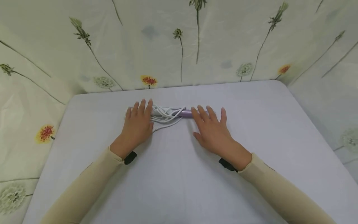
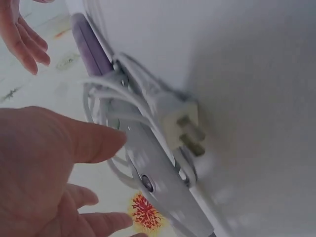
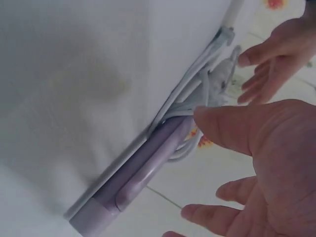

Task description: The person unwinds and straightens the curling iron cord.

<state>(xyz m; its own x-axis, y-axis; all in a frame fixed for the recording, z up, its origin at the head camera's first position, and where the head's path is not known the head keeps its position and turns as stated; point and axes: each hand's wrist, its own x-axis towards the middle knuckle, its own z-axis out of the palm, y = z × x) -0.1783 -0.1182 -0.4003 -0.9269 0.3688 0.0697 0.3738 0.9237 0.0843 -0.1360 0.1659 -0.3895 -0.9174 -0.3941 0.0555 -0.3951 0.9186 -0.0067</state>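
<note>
Tool, slim and rod-shaped, a hair iron by the look of it, lying crosswise toward the far edge of the smooth white table. White plastic handle at the left, glossy purple barrel at the right, thin white cord looped untidily round the middle. And beside the handle, in the left wrist view, a squarish off-white plug, two flat metal prongs bare! Now to the bare left hand: over the handle end, fingers straight, thumb well apart, nothing in grasp. Bare right hand over the barrel's end, fingers spread, thumb out wide, no grip there either. Touching or just above? Impossible to tell. Step in hand, at a guess: both hands poised at the tool, picking up or putting down, unclear which. Next move, if a pick-up: fingers to curl round the far side, thumbs to the near, plug kept from snagging
</note>
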